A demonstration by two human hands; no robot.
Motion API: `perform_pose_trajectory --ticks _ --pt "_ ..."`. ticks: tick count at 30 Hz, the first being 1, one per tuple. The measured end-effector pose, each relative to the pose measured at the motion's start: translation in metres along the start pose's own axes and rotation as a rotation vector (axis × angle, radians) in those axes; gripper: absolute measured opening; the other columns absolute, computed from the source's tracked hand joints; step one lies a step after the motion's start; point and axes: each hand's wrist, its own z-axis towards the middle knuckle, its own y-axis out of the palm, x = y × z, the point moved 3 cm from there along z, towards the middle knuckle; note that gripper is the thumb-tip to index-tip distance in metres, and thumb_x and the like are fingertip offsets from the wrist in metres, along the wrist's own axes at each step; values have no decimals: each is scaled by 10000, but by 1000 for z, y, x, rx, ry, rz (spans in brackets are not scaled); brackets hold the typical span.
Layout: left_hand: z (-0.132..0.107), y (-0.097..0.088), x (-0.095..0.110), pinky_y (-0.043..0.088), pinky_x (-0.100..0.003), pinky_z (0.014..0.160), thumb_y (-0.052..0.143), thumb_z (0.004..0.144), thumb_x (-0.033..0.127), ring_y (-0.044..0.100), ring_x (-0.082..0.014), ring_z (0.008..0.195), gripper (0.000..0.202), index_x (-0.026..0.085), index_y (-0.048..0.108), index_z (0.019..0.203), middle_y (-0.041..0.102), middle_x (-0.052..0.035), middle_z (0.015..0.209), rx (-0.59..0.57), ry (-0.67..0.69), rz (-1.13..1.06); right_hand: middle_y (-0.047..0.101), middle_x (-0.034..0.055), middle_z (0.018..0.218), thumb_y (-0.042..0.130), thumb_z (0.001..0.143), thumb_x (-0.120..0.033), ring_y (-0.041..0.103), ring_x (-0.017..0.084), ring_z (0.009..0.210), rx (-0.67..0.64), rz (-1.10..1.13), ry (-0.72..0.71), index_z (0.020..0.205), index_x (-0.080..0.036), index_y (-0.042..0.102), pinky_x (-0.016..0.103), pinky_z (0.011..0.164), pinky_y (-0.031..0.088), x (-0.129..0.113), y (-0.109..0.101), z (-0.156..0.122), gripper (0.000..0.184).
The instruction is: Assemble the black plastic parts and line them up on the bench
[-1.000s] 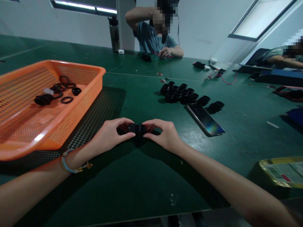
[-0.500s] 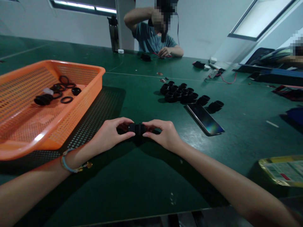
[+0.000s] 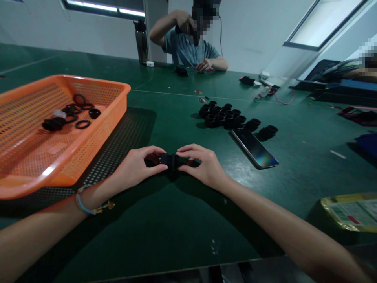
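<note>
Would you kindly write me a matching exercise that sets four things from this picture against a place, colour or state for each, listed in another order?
Things:
1. Small black part
2. Smartphone
3. Perforated plastic basket
4. Bracelet

Places, colours, states:
A. Orange
B. Lying flat beside the cluster of black cylindrical pieces
C. Mostly light blue
D. Held between the left hand and the right hand

Right pairs: 1-D, 2-B, 3-A, 4-C
</note>
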Motion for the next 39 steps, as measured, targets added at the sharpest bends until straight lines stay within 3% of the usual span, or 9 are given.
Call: perform_pose_trajectory --ticks 3,5,11,17,39 --pt "0 0 -1 544 -327 758 641 674 389 657 -201 760 345 152 633 925 703 -50 864 4 3 4 626 65 1120 690 679 -116 619 180 942 4 -31 26 913 -210 694 214 516 526 -2 -1 1 252" --pt "0 1 -1 544 -330 758 640 672 390 657 -201 759 345 154 632 923 703 -48 865 2 1 3 646 57 1072 683 684 -111 630 168 896 -12 -34 21 918 -206 687 201 491 505 -4 -1 1 252" --pt "0 1 0 545 -331 754 637 670 386 656 -200 759 350 146 635 925 702 -46 859 -1 -6 1 692 23 908 680 683 -83 638 113 699 -28 -2 37 996 -186 638 205 536 501 -1 2 2 332" --pt "0 0 -2 546 -327 756 639 675 383 658 -200 764 342 153 636 929 704 -43 861 -1 -4 6 688 21 882 684 691 -86 634 118 723 -44 -29 12 938 -175 640 206 548 507 -2 2 2 266" --pt "-1 1 -1 542 -317 748 641 678 382 657 -193 750 335 156 638 925 702 -40 854 0 12 23 692 25 863 700 677 -93 622 107 686 -57 -32 3 950 -155 646 216 579 513 -1 1 0 285"
